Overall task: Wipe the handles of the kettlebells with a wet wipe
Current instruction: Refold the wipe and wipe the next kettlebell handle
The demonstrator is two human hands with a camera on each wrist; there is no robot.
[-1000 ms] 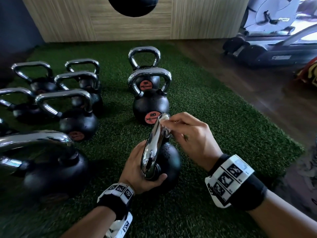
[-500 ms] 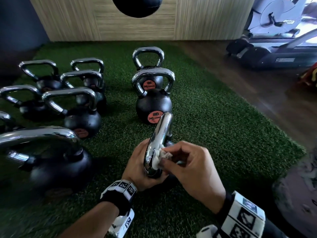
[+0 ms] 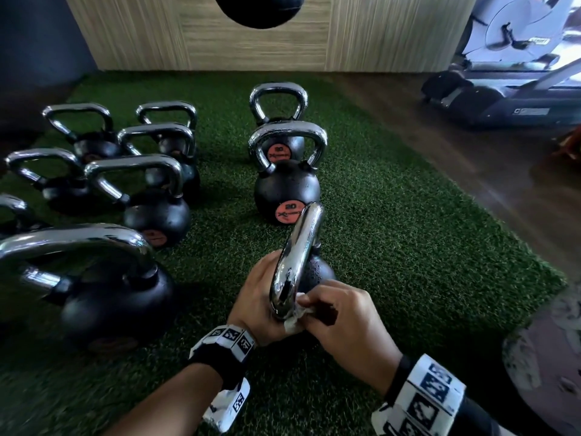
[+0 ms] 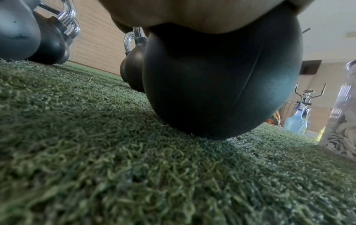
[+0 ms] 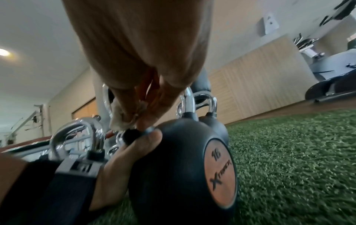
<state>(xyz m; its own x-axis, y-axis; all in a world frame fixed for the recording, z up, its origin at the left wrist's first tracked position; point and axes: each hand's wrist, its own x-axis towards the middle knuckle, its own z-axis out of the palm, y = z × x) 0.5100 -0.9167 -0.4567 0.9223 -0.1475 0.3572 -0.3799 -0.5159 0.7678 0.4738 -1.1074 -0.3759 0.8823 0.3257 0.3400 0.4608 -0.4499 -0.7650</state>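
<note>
A black kettlebell [image 3: 320,272] marked 16 [image 5: 219,175] stands on the green turf right in front of me, its chrome handle [image 3: 298,256] edge-on to the head view. My left hand [image 3: 257,297] cups the bell's near left side, thumb over its shoulder [image 5: 142,141]. My right hand [image 3: 342,319] pinches a crumpled white wet wipe [image 3: 295,319] against the handle's near lower end, where it meets the ball. In the right wrist view the wipe [image 5: 119,120] shows under my fingertips. The left wrist view shows mainly the ball [image 4: 221,79] under my palm.
Several more chrome-handled kettlebells stand on the turf [image 3: 408,234]: two in a row ahead [image 3: 286,187], a cluster at left [image 3: 154,209], a large one near left [image 3: 94,284]. Wood floor and a cardio machine [image 3: 509,83] lie right. A dark ball [image 3: 261,11] hangs above.
My right hand slid the wipe from the top of the handle down its near side to the base. The left hand stayed on the bell.
</note>
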